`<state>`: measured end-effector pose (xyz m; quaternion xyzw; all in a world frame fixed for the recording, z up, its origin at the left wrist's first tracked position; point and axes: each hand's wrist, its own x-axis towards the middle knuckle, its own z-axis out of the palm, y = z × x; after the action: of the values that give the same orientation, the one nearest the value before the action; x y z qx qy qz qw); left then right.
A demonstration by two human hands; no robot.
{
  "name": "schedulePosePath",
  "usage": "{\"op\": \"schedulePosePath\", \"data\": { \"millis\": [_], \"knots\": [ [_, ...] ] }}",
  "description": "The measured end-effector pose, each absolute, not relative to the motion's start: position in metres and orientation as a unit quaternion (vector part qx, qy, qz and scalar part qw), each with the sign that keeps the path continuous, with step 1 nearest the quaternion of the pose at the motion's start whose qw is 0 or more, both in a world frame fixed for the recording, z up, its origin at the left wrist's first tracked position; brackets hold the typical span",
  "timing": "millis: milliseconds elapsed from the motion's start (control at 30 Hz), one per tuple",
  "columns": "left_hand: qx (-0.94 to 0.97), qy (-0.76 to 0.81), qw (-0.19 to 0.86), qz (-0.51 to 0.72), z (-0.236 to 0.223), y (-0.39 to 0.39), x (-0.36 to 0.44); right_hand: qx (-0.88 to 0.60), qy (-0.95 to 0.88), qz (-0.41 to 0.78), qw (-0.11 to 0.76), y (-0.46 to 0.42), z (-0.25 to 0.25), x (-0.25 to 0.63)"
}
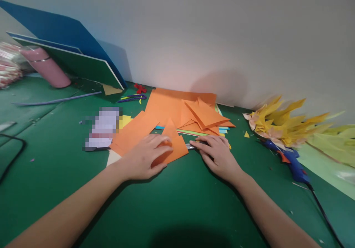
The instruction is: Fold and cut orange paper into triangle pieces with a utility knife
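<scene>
Several orange paper pieces lie in front of me. My left hand [146, 155] rests on a folded orange paper piece [179, 148], fingers curled over it and thumb near its lower edge. A larger orange sheet [135, 129] sticks out behind that wrist. To the right, my right hand [216, 153] is closed over what looks like a utility knife [190, 146] lying on the table. Its silver end points at the folded piece; most of its body is hidden under my fingers. Behind both hands is a stack of orange sheets [163, 104] with folded orange pieces [206, 116] on top.
A blurred-out phone-like object [104, 128] lies left. Farther left are a pink bottle [48, 67], leaning boards [69, 61] and a purple pipe cleaner [61, 100]. A blue glue gun [294, 166] with a black cord and yellow paper petals [291, 122] are right. A wall stands behind.
</scene>
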<state>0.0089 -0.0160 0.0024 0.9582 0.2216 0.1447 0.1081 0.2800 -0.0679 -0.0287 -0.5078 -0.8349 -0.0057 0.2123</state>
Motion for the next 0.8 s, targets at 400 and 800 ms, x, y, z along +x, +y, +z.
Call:
{"op": "schedulePosePath", "data": {
  "millis": [400,800],
  "knots": [
    [0.949,0.240,0.189,0.081,-0.004,-0.013,0.007,-0.499,-0.839,0.014,0.218,-0.069,-0.028,0.283],
    [0.950,0.240,0.171,0.108,-0.013,-0.012,0.010,-0.470,-0.856,0.038,0.211,-0.068,-0.031,0.294]
  ]
}}
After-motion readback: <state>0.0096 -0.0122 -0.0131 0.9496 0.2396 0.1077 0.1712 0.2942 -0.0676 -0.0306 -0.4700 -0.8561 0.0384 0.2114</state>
